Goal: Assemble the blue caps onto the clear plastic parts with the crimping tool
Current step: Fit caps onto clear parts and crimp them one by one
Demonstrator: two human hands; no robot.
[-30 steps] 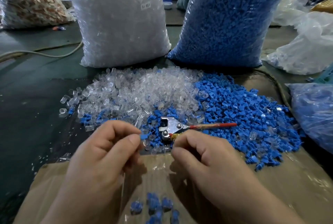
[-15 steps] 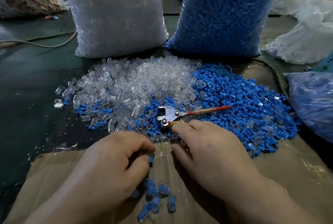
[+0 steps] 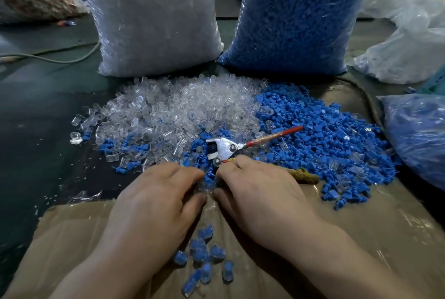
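A heap of clear plastic parts lies beside a heap of blue caps on the table. The crimping tool rests where the two heaps meet, its red handle pointing right. Its other handle, wrapped in yellowish tape, runs under my right hand. My left hand sits palm down, thumb and fingers apart over the loose parts at the heap's near edge. The fingertips of both hands almost touch there. Several finished blue-and-clear pieces lie on the cardboard between my wrists.
A big bag of clear parts and a big bag of blue caps stand behind the heaps. Another bag of blue pieces is at the right edge. Brown cardboard covers the near table. A cable runs at far left.
My left hand came down from pinching a piece, passed over the finished pieces, then moved forward to the heap's near edge. My right hand stayed over the tool's taped handle.
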